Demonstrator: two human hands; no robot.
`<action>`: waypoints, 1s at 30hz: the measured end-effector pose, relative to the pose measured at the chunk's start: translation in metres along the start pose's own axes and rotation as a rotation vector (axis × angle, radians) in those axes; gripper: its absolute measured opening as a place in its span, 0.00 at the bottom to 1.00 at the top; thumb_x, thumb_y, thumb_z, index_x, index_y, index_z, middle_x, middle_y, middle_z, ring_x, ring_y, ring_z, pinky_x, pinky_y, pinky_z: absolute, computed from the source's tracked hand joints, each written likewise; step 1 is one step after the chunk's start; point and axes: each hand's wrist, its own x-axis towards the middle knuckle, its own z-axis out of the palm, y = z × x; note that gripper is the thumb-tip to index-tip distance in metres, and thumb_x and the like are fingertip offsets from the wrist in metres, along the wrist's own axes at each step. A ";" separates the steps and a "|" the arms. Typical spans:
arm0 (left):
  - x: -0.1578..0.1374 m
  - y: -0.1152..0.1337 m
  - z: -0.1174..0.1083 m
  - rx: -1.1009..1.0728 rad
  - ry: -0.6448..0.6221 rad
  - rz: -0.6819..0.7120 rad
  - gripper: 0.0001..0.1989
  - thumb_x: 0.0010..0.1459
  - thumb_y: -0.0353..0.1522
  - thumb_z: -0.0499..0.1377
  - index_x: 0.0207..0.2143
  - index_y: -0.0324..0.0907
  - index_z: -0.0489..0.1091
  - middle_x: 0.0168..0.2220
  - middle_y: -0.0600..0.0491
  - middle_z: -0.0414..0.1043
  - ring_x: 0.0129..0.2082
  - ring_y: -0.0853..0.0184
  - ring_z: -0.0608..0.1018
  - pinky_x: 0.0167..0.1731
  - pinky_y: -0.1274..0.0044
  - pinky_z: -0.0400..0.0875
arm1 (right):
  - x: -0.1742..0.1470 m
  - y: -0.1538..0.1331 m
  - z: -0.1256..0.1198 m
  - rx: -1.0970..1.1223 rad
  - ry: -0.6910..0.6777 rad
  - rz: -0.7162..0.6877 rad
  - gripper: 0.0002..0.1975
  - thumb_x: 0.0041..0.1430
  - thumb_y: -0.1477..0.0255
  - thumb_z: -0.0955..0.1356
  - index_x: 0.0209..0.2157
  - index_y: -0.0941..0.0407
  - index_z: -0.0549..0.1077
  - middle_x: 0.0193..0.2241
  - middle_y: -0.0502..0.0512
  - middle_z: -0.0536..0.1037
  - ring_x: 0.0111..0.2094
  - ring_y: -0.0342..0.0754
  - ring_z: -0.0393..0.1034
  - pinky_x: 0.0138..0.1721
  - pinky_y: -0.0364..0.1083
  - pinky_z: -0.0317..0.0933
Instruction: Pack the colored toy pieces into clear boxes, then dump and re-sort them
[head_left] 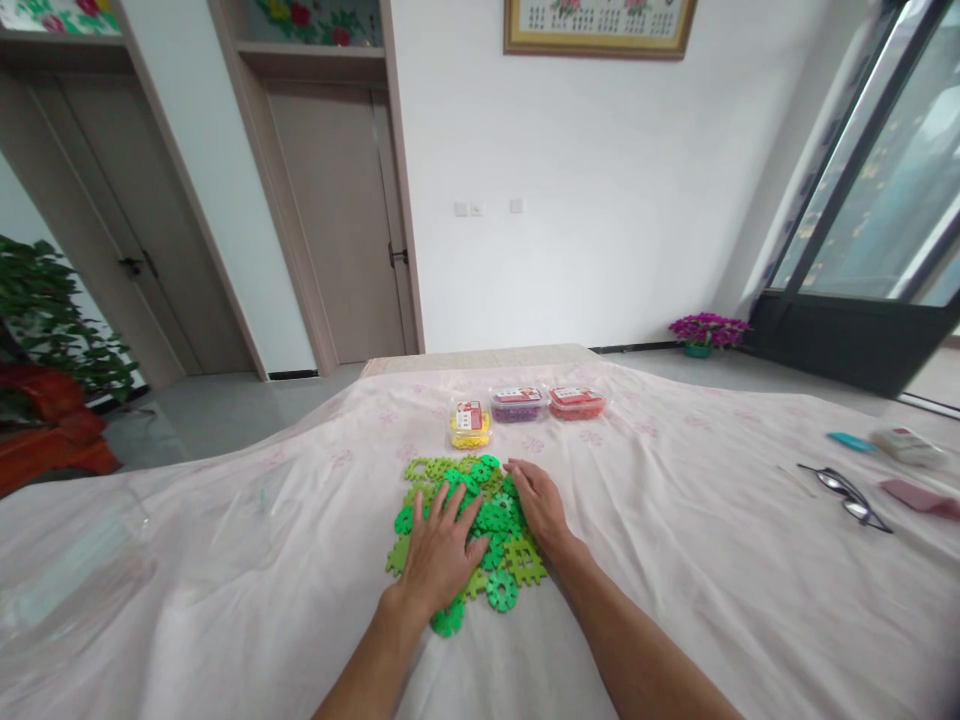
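From where I stand, taking the heap as the middle of a clock with twelve pointing away from the person, the pile of green pieces (495, 520) lies on the pale, flower-printed cloth (675, 540), right between two bare hands. The left hand (439, 550) rests palm down over the nine o'clock side, fingers spread apart, perhaps because a wide hand covers more loose pieces at once. The right hand (540, 505) lines the two o'clock edge, fingers close together and slightly curved, and seems to serve as a wall against sliding; I can't tell whether either one pinches a piece. The deeper green ones are flat notched discs (501, 590), glossy like hard plastic; the yellow-green ones are squarish lattices (523, 562) with toothed edges. Beyond, around twelve o'clock, sit a clear tub of yellow pieces (470, 425) and a tub of purple pieces (517, 405), with a tub of red pieces (577, 403) towards one, presumably set back to leave room for both hands. Thin transparent plastic (67, 580) lies well off at nine, and dark-framed glasses (851, 498) at three.
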 end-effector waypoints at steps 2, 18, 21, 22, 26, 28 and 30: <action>0.000 -0.006 0.000 0.059 -0.028 -0.080 0.29 0.64 0.47 0.53 0.66 0.56 0.60 0.69 0.49 0.55 0.70 0.48 0.54 0.65 0.46 0.40 | -0.001 0.000 -0.001 -0.220 -0.028 -0.001 0.23 0.68 0.61 0.58 0.54 0.56 0.75 0.56 0.63 0.75 0.61 0.57 0.64 0.64 0.60 0.52; 0.003 -0.017 0.011 0.190 -0.041 -0.398 0.28 0.67 0.46 0.48 0.67 0.51 0.59 0.69 0.43 0.55 0.68 0.46 0.57 0.60 0.45 0.49 | 0.014 0.007 0.003 0.010 -0.021 0.016 0.21 0.66 0.59 0.60 0.44 0.53 0.80 0.44 0.56 0.82 0.48 0.54 0.75 0.53 0.54 0.65; 0.001 -0.019 0.010 0.182 -0.006 -0.361 0.24 0.68 0.42 0.48 0.65 0.53 0.62 0.68 0.46 0.58 0.67 0.49 0.60 0.61 0.48 0.52 | 0.041 0.014 0.001 -0.159 0.053 0.042 0.17 0.64 0.66 0.62 0.45 0.54 0.79 0.45 0.56 0.81 0.49 0.52 0.74 0.55 0.52 0.64; 0.001 -0.019 0.010 0.177 0.002 -0.356 0.24 0.68 0.41 0.48 0.64 0.54 0.62 0.68 0.47 0.58 0.66 0.50 0.60 0.61 0.49 0.52 | 0.051 0.014 -0.001 -0.228 0.067 0.038 0.16 0.63 0.68 0.62 0.46 0.54 0.79 0.46 0.56 0.81 0.50 0.52 0.73 0.56 0.52 0.63; 0.000 -0.020 0.011 0.167 0.023 -0.345 0.23 0.68 0.40 0.48 0.64 0.53 0.63 0.68 0.47 0.59 0.66 0.52 0.61 0.62 0.51 0.52 | 0.091 0.003 -0.008 -0.501 0.018 0.014 0.18 0.63 0.74 0.62 0.51 0.53 0.75 0.52 0.57 0.76 0.53 0.51 0.70 0.54 0.48 0.62; -0.001 -0.020 0.012 0.164 0.027 -0.340 0.23 0.68 0.39 0.48 0.63 0.51 0.64 0.68 0.47 0.59 0.66 0.52 0.61 0.62 0.51 0.51 | 0.107 -0.005 -0.009 -0.628 -0.059 -0.027 0.19 0.64 0.75 0.62 0.54 0.52 0.73 0.55 0.58 0.74 0.53 0.52 0.70 0.51 0.47 0.63; -0.001 -0.020 0.012 0.162 0.025 -0.337 0.23 0.68 0.39 0.48 0.63 0.49 0.65 0.68 0.46 0.59 0.66 0.52 0.61 0.62 0.51 0.51 | 0.121 -0.012 -0.008 -0.742 -0.128 -0.066 0.20 0.66 0.76 0.61 0.57 0.52 0.70 0.56 0.60 0.71 0.53 0.52 0.70 0.48 0.46 0.64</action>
